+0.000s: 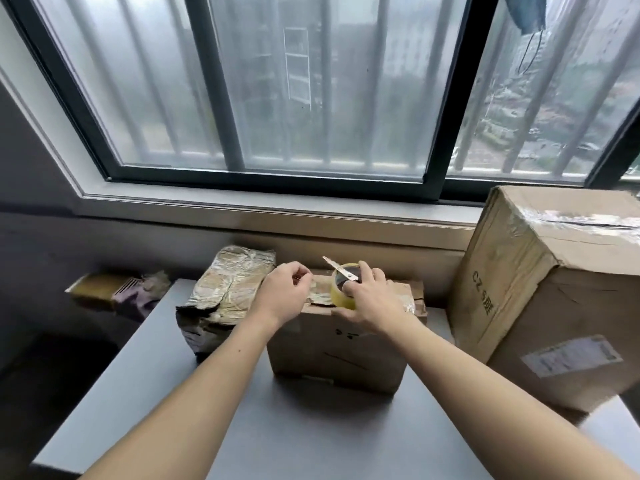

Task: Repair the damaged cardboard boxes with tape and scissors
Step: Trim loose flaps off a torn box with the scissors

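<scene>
Head view: right hand [367, 299] grips tape roll [341, 295]; left hand [282, 294] pinches tape.

Both forearms bare, no sleeves, rings or watch in view

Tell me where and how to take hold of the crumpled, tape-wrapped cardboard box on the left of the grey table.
Probably best to grip the crumpled, tape-wrapped cardboard box by its two long sides, coming from above and the left. It lies tilted with its glossy taped top facing up, and its near end looks crushed and torn, so avoid that end. Its right side sits close to the left hand and the middle brown box.
</scene>
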Available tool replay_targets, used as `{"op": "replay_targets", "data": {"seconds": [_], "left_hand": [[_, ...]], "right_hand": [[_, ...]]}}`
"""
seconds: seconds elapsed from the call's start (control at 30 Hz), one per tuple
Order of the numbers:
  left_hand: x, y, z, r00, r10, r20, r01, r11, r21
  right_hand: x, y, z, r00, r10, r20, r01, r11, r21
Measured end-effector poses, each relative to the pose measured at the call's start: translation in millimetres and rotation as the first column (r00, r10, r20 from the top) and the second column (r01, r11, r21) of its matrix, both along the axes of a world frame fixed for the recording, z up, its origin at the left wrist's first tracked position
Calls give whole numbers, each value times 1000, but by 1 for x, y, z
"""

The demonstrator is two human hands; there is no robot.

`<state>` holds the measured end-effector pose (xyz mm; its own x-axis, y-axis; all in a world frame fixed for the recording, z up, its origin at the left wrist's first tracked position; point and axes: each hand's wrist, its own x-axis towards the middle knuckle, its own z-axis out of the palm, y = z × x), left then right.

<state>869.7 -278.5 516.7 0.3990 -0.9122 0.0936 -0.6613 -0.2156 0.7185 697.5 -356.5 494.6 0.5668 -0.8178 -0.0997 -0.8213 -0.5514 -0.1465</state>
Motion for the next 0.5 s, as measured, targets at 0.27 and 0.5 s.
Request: {"op": "replay_targets", "data": {"seconds": [0.27,0.5], "left_hand": [[5,-36,-28,990,-127,58,123,990,70],[-2,-68,-29,701,-645,304,424,720,549]], "right_hand": [[1,-24,-5,987,-45,155,59,995,-86],[-20,-35,3,910,-293,293,323,945,-58]]}}
